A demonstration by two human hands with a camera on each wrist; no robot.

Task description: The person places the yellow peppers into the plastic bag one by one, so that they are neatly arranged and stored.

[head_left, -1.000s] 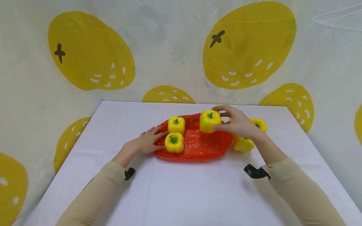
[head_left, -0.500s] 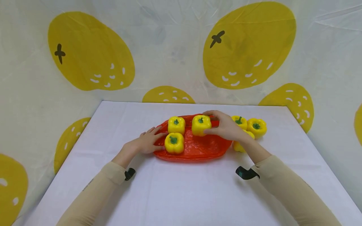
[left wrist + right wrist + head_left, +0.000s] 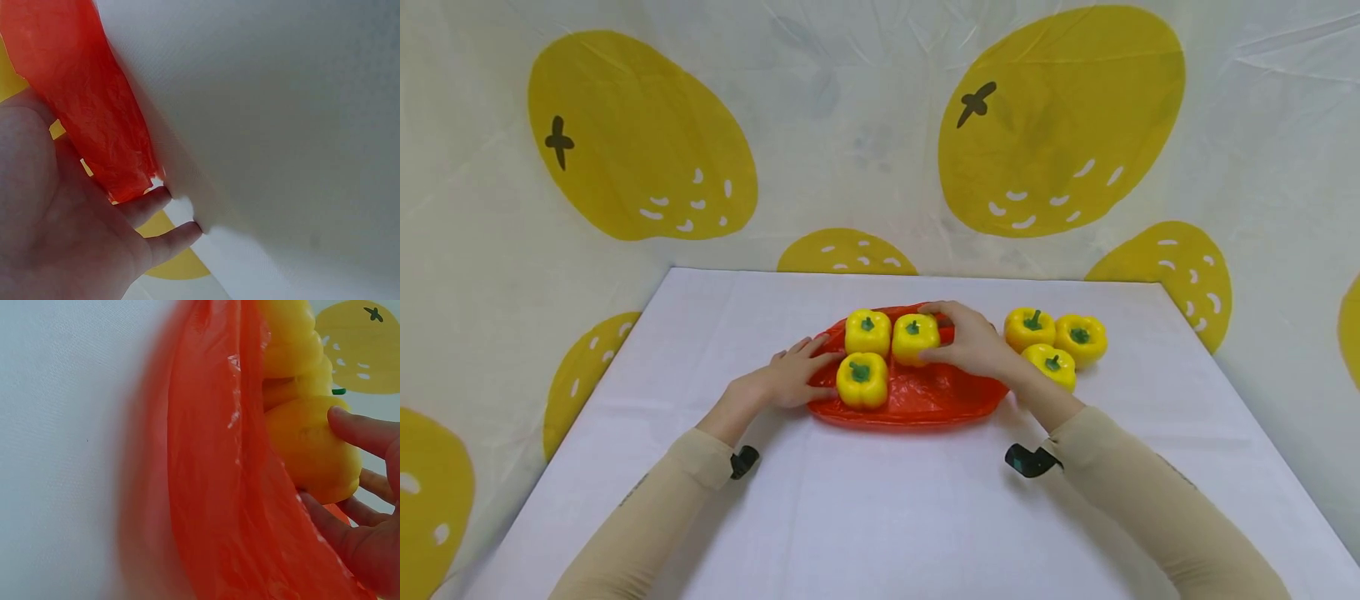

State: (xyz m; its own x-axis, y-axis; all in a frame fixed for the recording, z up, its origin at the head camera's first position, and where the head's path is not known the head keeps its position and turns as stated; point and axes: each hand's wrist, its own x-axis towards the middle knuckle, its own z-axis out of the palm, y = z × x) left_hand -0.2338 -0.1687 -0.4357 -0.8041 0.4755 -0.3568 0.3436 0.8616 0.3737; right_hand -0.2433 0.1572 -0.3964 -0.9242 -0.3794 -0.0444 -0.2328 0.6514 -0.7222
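Observation:
In the head view, a red plastic bag (image 3: 925,402) lies spread out with its mouth up. Two yellow bell peppers stand in its left part, a back one (image 3: 867,331) and a front one (image 3: 862,383). My right hand (image 3: 973,342) holds a third yellow bell pepper (image 3: 915,338) between thumb and fingers, right beside the back one. In the right wrist view this pepper (image 3: 312,447) sits just behind the bag's raised side (image 3: 219,456). My left hand (image 3: 793,375) rests at the bag's left edge, fingers spread; in the left wrist view two fingertips (image 3: 187,232) lie outside the red plastic (image 3: 94,100).
To the right of the bag, three more yellow bell peppers stand grouped on the white table (image 3: 880,517): one at the back left (image 3: 1028,331), one at the right (image 3: 1081,337), one in front (image 3: 1051,365). A fruit-print cloth (image 3: 850,125) hangs behind the table.
My right hand has carried its bell pepper leftward and down into the bag, beside the back pepper. The three peppers on the right are now uncovered. My left hand has stayed put.

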